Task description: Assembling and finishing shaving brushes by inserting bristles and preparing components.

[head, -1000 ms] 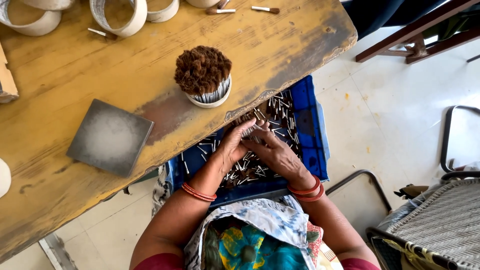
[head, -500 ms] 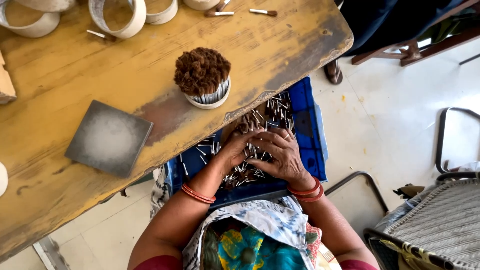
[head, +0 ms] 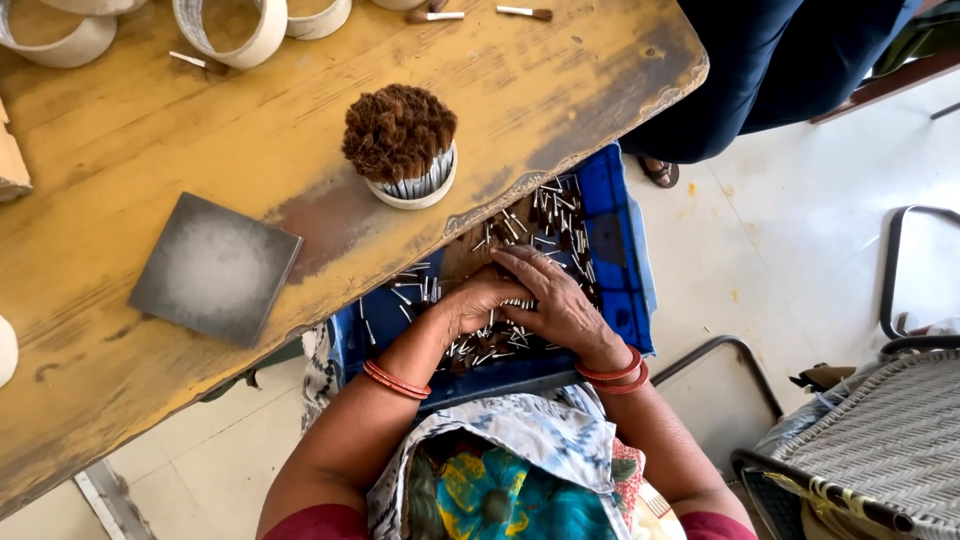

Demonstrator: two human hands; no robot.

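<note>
Left hand (head: 478,303): lies in the blue tray (head: 628,280), fingers curled down into the small brushes (head: 540,215). I cannot tell if it grips any.
Right hand (head: 557,305): has slid over beside the left one, fingers bent, pinching a little row of brushes.
Change: a moment ago the hands were spread over the pile; now they are close together and touching.
Meaning: it looks like gathering a bunch.
Cup (head: 412,183): full of brushes, near the table (head: 560,90) edge above the tray.
Tile (head: 214,268): grey, flat, near the table's front edge.
</note>
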